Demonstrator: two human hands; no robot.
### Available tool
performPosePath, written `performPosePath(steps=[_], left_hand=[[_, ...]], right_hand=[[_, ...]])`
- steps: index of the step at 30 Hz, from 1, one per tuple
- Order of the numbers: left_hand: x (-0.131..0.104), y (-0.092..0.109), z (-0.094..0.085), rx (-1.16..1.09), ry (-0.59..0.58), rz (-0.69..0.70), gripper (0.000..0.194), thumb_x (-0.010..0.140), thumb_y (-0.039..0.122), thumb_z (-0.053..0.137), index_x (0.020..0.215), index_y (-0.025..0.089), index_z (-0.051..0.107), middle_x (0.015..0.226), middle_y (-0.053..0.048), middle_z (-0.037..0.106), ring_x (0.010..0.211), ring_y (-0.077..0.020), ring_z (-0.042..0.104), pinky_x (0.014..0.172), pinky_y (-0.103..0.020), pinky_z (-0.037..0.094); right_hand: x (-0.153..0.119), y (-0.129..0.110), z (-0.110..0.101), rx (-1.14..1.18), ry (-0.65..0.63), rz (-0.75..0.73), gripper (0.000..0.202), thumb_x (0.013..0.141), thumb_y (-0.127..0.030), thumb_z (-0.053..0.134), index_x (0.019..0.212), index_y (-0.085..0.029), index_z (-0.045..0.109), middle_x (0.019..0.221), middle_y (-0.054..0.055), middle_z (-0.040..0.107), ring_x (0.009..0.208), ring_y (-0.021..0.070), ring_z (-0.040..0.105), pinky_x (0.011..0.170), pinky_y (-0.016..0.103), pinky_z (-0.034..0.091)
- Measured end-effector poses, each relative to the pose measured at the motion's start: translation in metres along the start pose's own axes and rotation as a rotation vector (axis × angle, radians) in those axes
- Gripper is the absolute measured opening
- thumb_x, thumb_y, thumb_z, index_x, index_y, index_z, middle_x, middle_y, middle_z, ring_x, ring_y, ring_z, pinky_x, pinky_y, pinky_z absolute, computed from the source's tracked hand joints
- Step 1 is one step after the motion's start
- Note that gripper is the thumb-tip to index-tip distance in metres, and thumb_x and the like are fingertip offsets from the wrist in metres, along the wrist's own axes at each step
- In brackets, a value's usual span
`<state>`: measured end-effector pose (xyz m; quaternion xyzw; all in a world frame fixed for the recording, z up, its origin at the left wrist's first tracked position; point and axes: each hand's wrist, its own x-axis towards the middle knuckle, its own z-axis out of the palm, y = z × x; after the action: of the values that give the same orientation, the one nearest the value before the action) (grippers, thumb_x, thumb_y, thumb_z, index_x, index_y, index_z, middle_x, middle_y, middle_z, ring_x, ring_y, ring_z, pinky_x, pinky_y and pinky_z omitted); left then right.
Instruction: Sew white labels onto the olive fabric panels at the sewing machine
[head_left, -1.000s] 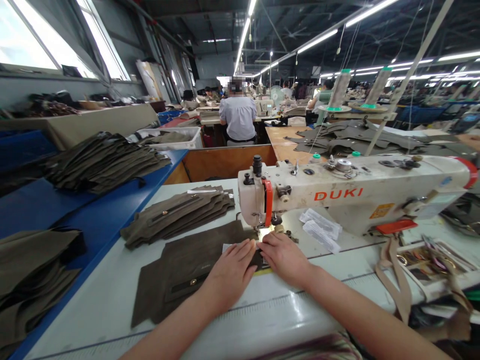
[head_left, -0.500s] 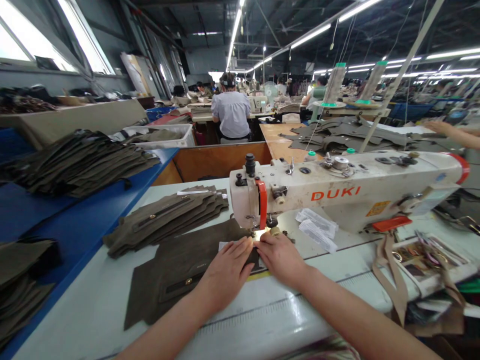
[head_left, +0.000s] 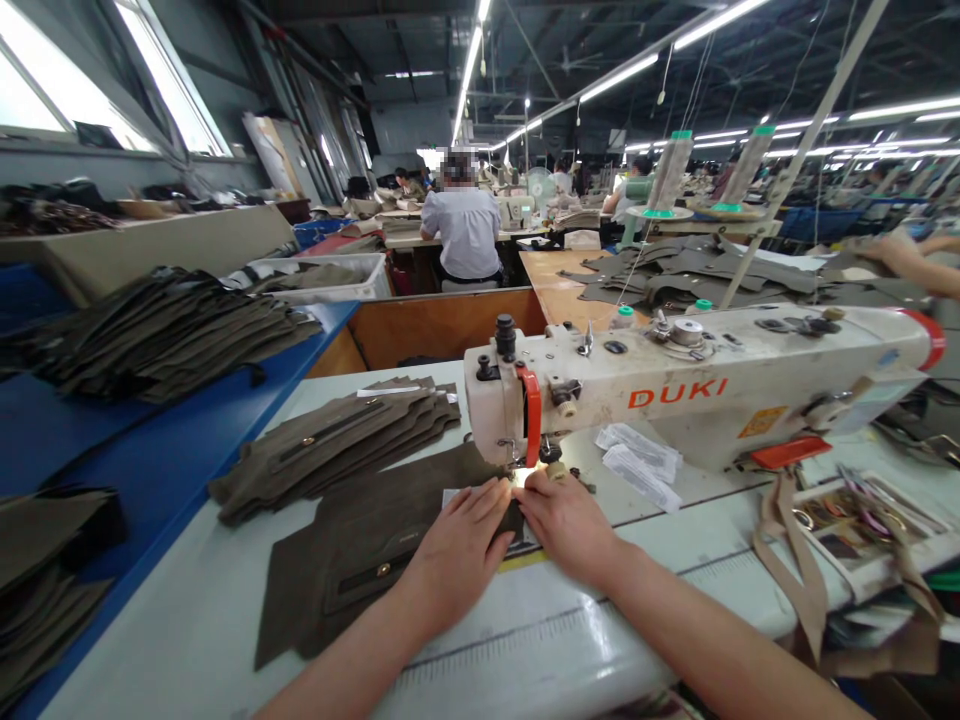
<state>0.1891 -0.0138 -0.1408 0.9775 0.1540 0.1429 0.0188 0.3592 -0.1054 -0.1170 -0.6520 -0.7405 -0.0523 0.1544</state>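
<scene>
A dark olive fabric panel with a zipper strip and a small gold stud lies on the pale sewing table. Its right edge is under the needle area of the white DUKI sewing machine. My left hand rests flat on the panel, fingers stretched toward the lit needle. Close to the needle on the right, my right hand presses down with bent fingers; what lies beneath its fingertips is hidden. A white label corner shows beside my left fingers.
Stacked olive panels lie behind the work. White labels rest on the machine bed. A tray of small parts stands right. Fabric piles cover a blue table at left. A person sits ahead; another person's arm reaches in at right.
The view has shifted slightly, so the machine and table sit a little lower and farther right. Both hands keep nearly the same place at the needle. The other person's arm at right has moved slightly.
</scene>
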Motion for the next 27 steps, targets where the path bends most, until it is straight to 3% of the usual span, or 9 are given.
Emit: performPosePath(steps=[18,24,27], left_hand=[[0.014,-0.008,-0.004,0.029,0.030,-0.033,0.037,0.097,0.027,0.040,0.128,0.014,0.055,0.133,-0.013,0.059,0.124,-0.0244,0.053,0.104,-0.043,0.041],[-0.026,0.005,-0.020,0.008,-0.062,-0.055,0.042,0.095,0.025,0.044,0.136,0.018,0.047,0.141,-0.010,0.052,0.129,-0.0223,0.049,0.107,-0.044,0.039],[-0.051,0.016,-0.035,0.008,-0.036,-0.082,0.048,0.094,0.025,0.046,0.142,0.021,0.040,0.146,-0.009,0.046,0.134,-0.0219,0.042,0.109,-0.044,0.036]], right_hand=[[-0.008,0.000,0.001,-0.001,0.089,0.001,0.015,0.093,-0.016,0.053,0.090,-0.017,0.067,0.085,0.006,0.064,0.082,0.0203,0.054,0.077,0.031,0.042],[-0.016,-0.002,0.003,0.143,0.215,-0.086,0.019,0.094,-0.015,0.050,0.086,-0.017,0.067,0.081,0.006,0.063,0.084,0.0196,0.053,0.081,0.031,0.044],[-0.019,-0.002,0.003,0.207,0.249,-0.139,0.022,0.096,-0.016,0.046,0.090,-0.017,0.068,0.082,0.007,0.063,0.083,0.0200,0.054,0.081,0.033,0.045]])
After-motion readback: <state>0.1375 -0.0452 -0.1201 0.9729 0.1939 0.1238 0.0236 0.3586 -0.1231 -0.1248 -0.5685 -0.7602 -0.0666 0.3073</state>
